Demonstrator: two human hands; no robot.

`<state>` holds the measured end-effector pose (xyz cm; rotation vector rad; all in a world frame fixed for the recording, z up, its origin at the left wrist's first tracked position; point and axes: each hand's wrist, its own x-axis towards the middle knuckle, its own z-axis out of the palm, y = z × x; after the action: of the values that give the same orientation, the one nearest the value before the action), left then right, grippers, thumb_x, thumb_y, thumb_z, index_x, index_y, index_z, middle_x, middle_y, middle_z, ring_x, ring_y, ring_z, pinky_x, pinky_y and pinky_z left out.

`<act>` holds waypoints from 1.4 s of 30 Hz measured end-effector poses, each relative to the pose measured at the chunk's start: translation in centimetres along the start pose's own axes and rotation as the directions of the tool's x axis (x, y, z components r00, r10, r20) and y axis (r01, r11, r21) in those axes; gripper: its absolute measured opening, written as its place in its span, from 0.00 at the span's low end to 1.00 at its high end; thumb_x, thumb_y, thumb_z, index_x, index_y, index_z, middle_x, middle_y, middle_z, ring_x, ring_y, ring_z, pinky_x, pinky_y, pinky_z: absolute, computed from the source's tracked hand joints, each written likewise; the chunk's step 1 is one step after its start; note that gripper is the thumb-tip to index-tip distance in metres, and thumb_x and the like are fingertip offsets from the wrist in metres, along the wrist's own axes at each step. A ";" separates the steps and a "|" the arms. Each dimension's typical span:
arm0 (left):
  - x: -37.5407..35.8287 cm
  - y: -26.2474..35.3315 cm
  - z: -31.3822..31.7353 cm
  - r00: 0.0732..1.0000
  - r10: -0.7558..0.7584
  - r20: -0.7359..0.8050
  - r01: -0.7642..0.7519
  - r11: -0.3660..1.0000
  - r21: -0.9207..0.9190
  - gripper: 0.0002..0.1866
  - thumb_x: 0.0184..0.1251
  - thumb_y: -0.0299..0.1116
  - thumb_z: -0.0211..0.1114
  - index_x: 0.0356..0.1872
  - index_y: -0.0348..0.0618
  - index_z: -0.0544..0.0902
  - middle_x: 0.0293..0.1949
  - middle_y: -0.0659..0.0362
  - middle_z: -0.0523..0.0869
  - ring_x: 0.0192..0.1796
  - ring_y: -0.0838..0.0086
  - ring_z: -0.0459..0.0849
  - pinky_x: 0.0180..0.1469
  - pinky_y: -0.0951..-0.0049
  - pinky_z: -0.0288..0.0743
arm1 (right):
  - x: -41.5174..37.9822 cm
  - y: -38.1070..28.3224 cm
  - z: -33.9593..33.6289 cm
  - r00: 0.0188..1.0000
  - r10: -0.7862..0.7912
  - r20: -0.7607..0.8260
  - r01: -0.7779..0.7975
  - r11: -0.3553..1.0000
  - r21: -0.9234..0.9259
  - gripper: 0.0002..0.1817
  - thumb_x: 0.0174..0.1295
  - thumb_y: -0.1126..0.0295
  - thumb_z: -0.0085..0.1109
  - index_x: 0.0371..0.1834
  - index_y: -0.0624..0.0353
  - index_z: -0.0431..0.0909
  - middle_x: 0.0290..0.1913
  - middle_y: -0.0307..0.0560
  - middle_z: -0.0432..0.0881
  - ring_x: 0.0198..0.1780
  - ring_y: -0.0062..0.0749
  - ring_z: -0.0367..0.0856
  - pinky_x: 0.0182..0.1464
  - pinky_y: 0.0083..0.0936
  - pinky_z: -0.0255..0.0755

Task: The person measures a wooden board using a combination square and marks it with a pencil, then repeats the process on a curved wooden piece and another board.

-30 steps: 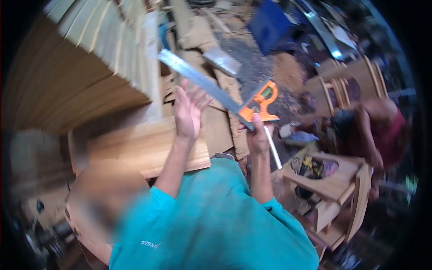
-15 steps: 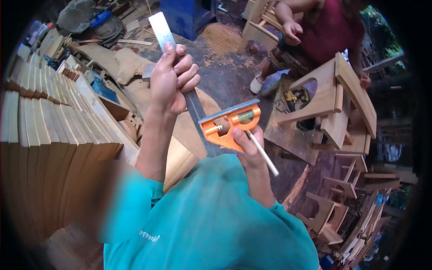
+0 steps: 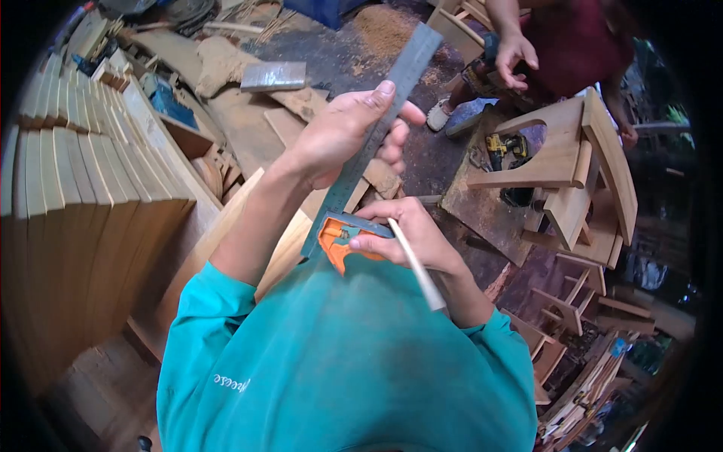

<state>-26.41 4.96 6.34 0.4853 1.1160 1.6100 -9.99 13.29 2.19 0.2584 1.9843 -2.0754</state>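
A combination square with a steel blade (image 3: pixel 414 64) and an orange head (image 3: pixel 329 235) is held in front of my chest, its blade slanting up to the right. My left hand (image 3: pixel 339 134) grips the blade around its middle, with the thumb lying along it. Low on the blade, my right hand (image 3: pixel 422 235) has its fingers around the orange head, partly covering it. A pale, slim pencil-like stick (image 3: pixel 416 271) is also tucked in my right hand and points down to the right.
Stacked curved wooden boards (image 3: pixel 68 226) stand on the left. A metal block (image 3: pixel 273 76) rests on the wood ahead. At right, a co-worker's hand (image 3: pixel 515 60) is near a wooden chair frame (image 3: pixel 557 143), with a yellow drill (image 3: pixel 506 148) beside it. Sawdust (image 3: pixel 384 30) is heaped on the floor.
The square has turned, so its blade now leans right instead of left. Its orange head has shifted left and down with my right hand. My left-hand grip shows more open fingers.
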 end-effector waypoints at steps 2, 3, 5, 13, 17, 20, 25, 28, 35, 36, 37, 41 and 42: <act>-1.2 -2.3 -2.7 0.996 0.077 0.051 -0.077 0.997 0.007 0.26 0.77 0.51 0.48 0.57 0.36 0.75 0.35 0.59 0.81 0.37 0.77 0.80 0.47 0.71 0.77 | 0.6 2.6 0.6 0.996 -0.043 -0.081 0.025 0.977 -0.210 0.13 0.51 0.70 0.73 0.36 0.66 0.84 0.27 0.38 0.82 0.29 0.15 0.76 0.30 0.18 0.69; -2.8 -3.5 -4.0 0.989 0.144 -0.025 -0.128 0.934 0.334 0.25 0.75 0.49 0.52 0.56 0.35 0.76 0.39 0.58 0.82 0.40 0.78 0.80 0.48 0.72 0.76 | 0.7 3.3 1.0 0.993 -0.043 -0.110 0.028 0.991 -0.131 0.10 0.52 0.72 0.71 0.35 0.66 0.84 0.26 0.39 0.82 0.28 0.15 0.76 0.30 0.18 0.69; -6.6 -5.4 -6.6 0.990 0.133 -0.043 -0.066 0.714 0.697 0.23 0.72 0.46 0.58 0.52 0.34 0.78 0.41 0.58 0.83 0.40 0.79 0.79 0.47 0.73 0.75 | 0.9 5.0 2.2 0.963 -0.129 -0.235 0.123 0.992 -0.039 0.09 0.52 0.73 0.70 0.31 0.67 0.82 0.25 0.38 0.81 0.27 0.15 0.75 0.28 0.16 0.68; -11.9 -9.8 -5.7 0.968 -0.084 -0.238 0.212 0.783 0.585 0.16 0.72 0.36 0.56 0.34 0.29 0.81 0.20 0.51 0.78 0.25 0.74 0.74 0.32 0.67 0.70 | 1.4 7.3 4.9 0.971 0.236 -0.037 -0.211 0.919 0.333 0.11 0.55 0.72 0.72 0.35 0.67 0.80 0.27 0.40 0.83 0.26 0.14 0.78 0.28 0.12 0.71; -11.7 -11.2 -5.6 0.968 -0.007 -0.251 0.149 0.821 0.551 0.15 0.73 0.34 0.53 0.33 0.31 0.81 0.22 0.49 0.79 0.26 0.67 0.76 0.33 0.66 0.72 | 1.3 6.6 5.5 0.948 0.315 0.054 -0.280 0.735 0.618 0.11 0.55 0.73 0.73 0.35 0.68 0.80 0.31 0.41 0.84 0.30 0.14 0.80 0.32 0.11 0.73; -11.4 -11.5 -5.2 0.959 0.113 -0.260 0.073 0.788 0.611 0.14 0.73 0.33 0.52 0.35 0.32 0.81 0.24 0.46 0.80 0.27 0.60 0.78 0.35 0.65 0.72 | 1.2 7.6 5.5 0.954 0.270 -0.132 -0.171 0.850 0.499 0.11 0.55 0.74 0.73 0.36 0.68 0.81 0.30 0.40 0.84 0.30 0.13 0.80 0.33 0.11 0.73; -11.3 -12.1 -5.2 0.964 0.128 -0.232 0.041 0.793 0.607 0.13 0.72 0.32 0.52 0.36 0.33 0.81 0.27 0.43 0.80 0.29 0.55 0.79 0.37 0.63 0.73 | 0.9 7.3 5.5 0.953 0.245 -0.180 -0.176 0.928 0.328 0.08 0.55 0.75 0.71 0.35 0.67 0.83 0.30 0.38 0.84 0.30 0.12 0.78 0.32 0.10 0.72; -11.3 -12.4 -5.1 0.959 0.177 -0.223 -0.014 0.810 0.587 0.12 0.72 0.32 0.53 0.35 0.33 0.81 0.26 0.44 0.80 0.28 0.53 0.79 0.35 0.63 0.73 | 1.0 7.6 5.3 0.985 0.130 -0.115 -0.067 0.897 0.438 0.07 0.57 0.75 0.69 0.37 0.66 0.83 0.32 0.41 0.85 0.33 0.15 0.80 0.35 0.13 0.74; -11.5 -11.6 -3.9 0.949 0.191 -0.249 0.057 0.676 0.735 0.12 0.71 0.32 0.55 0.34 0.34 0.81 0.26 0.43 0.81 0.29 0.48 0.80 0.33 0.60 0.73 | 0.8 8.3 5.3 0.970 0.227 0.091 -0.226 0.690 0.687 0.15 0.60 0.71 0.67 0.47 0.69 0.78 0.39 0.47 0.85 0.38 0.24 0.84 0.42 0.18 0.77; -11.6 -11.8 -3.9 0.942 0.211 -0.262 0.058 0.665 0.744 0.12 0.71 0.32 0.56 0.34 0.34 0.81 0.26 0.43 0.81 0.29 0.48 0.81 0.33 0.59 0.73 | 0.6 8.8 5.3 0.970 0.226 0.092 -0.225 0.681 0.697 0.15 0.60 0.71 0.67 0.47 0.69 0.78 0.39 0.47 0.85 0.38 0.24 0.84 0.42 0.18 0.77; -11.7 -12.5 -4.1 0.929 0.225 -0.293 0.081 0.649 0.756 0.12 0.71 0.33 0.56 0.34 0.34 0.81 0.25 0.43 0.80 0.30 0.48 0.81 0.33 0.59 0.73 | 0.6 9.1 5.2 0.959 0.265 0.096 -0.262 0.711 0.653 0.15 0.60 0.71 0.67 0.47 0.69 0.78 0.39 0.48 0.85 0.38 0.25 0.84 0.41 0.18 0.77; -11.9 -12.4 -4.1 0.939 0.209 -0.273 0.057 0.688 0.724 0.12 0.71 0.33 0.55 0.35 0.34 0.82 0.26 0.42 0.81 0.31 0.47 0.81 0.34 0.59 0.75 | 1.1 8.3 4.9 0.949 0.252 0.187 -0.311 0.672 0.672 0.14 0.61 0.72 0.64 0.47 0.70 0.78 0.40 0.51 0.85 0.38 0.28 0.85 0.42 0.19 0.78; -12.1 -12.4 -4.0 0.943 0.195 -0.270 0.066 0.685 0.726 0.12 0.71 0.33 0.55 0.35 0.34 0.82 0.26 0.42 0.81 0.31 0.47 0.81 0.34 0.59 0.75 | 1.0 8.0 5.0 0.950 0.236 0.204 -0.310 0.647 0.697 0.14 0.62 0.73 0.62 0.47 0.71 0.78 0.40 0.52 0.85 0.39 0.29 0.85 0.43 0.20 0.79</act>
<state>-18.71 -7.75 -3.37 0.7955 2.0450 1.2675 -8.30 7.93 -5.45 0.5532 0.8810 -2.4853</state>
